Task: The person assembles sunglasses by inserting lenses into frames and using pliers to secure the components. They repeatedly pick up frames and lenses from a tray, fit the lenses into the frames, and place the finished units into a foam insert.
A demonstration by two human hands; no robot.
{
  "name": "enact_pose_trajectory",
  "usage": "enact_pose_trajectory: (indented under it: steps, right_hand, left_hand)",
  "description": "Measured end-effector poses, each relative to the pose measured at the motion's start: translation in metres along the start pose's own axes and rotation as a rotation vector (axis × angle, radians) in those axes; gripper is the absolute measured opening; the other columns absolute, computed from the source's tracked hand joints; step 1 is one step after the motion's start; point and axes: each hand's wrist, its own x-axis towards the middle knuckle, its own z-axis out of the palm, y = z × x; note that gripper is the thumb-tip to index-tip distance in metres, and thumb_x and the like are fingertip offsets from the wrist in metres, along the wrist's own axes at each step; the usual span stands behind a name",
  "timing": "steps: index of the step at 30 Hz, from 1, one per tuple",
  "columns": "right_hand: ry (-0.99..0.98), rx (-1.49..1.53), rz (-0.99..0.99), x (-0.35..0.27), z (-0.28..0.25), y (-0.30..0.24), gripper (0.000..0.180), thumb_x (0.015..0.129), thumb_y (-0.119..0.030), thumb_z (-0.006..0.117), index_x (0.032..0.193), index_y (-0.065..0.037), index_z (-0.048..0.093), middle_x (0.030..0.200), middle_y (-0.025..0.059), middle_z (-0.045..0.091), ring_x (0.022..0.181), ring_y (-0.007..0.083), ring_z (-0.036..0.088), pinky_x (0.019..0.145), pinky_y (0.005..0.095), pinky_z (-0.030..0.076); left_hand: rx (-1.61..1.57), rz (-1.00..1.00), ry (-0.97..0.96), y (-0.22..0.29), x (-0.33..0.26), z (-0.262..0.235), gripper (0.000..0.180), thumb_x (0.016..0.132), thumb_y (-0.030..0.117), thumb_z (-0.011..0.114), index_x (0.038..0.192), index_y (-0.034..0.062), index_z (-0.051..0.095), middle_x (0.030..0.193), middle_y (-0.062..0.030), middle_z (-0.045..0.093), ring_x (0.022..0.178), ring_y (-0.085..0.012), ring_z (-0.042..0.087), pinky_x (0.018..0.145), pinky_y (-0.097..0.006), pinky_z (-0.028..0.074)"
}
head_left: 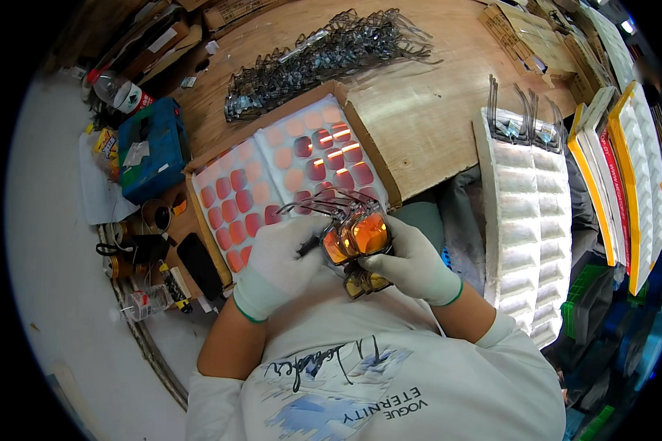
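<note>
Both my hands wear white gloves with green cuffs. Between them, in front of my chest, is a pair of sunglasses with orange mirrored lenses and dark frames. More frames with temples sticking up sit right behind it, and yellowish lenses show just below. My right hand grips the sunglasses from the right, its thumb along the lower rim. My left hand is closed at their left side, around a dark part; its fingertips are partly hidden. Just beyond lies a cardboard box holding rows of red and pale pink lenses.
Many dark eyeglass frames are lined up at the back of the wooden table. To the right stands a white compartment tray with several frames at its far end. A blue box, bottle and black phone lie left.
</note>
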Motion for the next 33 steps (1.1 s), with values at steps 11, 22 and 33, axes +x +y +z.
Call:
enact_pose_trajectory:
  steps: [11,22,33]
  right_hand:
    - [-0.239,0.600,0.049,0.002,0.002,0.022,0.066,0.083,-0.003,0.070,0.143,0.002,0.042,0.123,0.0113,0.063,0.112,0.0204,0.063,0.101,0.0385,0.050]
    - [-0.379,0.498,0.110,0.001,-0.007,0.028,0.049,0.081,-0.003,0.068,0.129,0.003,0.059,0.120,0.0098,0.066,0.111,0.0182,0.062,0.104,0.0345,0.046]
    - [-0.154,0.749,0.057,-0.015,-0.015,0.042,0.038,0.089,-0.006,0.066,0.126,0.003,0.060,0.116,0.0119,0.069,0.108,0.0210,0.067,0.100,0.0360,0.051]
  left_hand:
    - [0.170,0.280,0.165,-0.006,-0.003,0.018,0.022,0.080,0.006,0.071,0.102,0.0028,0.070,0.084,-0.0157,0.068,0.078,-0.0360,0.067,0.070,-0.041,0.054]
    - [0.302,0.008,-0.217,0.003,-0.008,0.017,0.027,0.085,0.015,0.066,0.108,0.0016,0.068,0.088,-0.0214,0.068,0.087,-0.0420,0.066,0.078,-0.047,0.053]
    - [0.197,0.091,-0.254,0.017,-0.002,0.033,0.039,0.082,0.010,0.068,0.119,-0.0002,0.064,0.118,-0.0213,0.064,0.109,-0.0410,0.062,0.093,-0.046,0.052]
